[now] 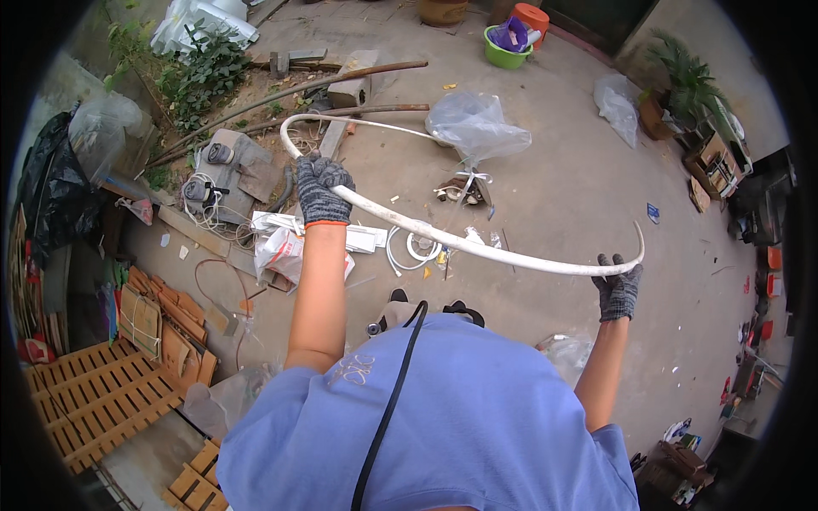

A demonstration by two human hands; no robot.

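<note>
A long, bendy white plastic pipe (477,249) is held in front of me in a wide curve. My left hand (324,189), in a grey knit glove with an orange cuff, is closed around it. Beyond that hand the pipe loops back and runs toward a clear plastic bag (475,123). My right hand (619,291), gloved in the same grey knit, grips the pipe near its other end, which curls upward past the fingers. Below the pipe, a coil of white tubing (419,243) and white strips (365,238) lie on the ground.
Rusty metal rods (358,77) and concrete blocks (354,78) lie at the far left. Flattened cardboard (175,319) and a slatted wooden panel (98,396) are at my left. A green basin (509,56) stands far ahead; a potted plant (682,81) is at the far right.
</note>
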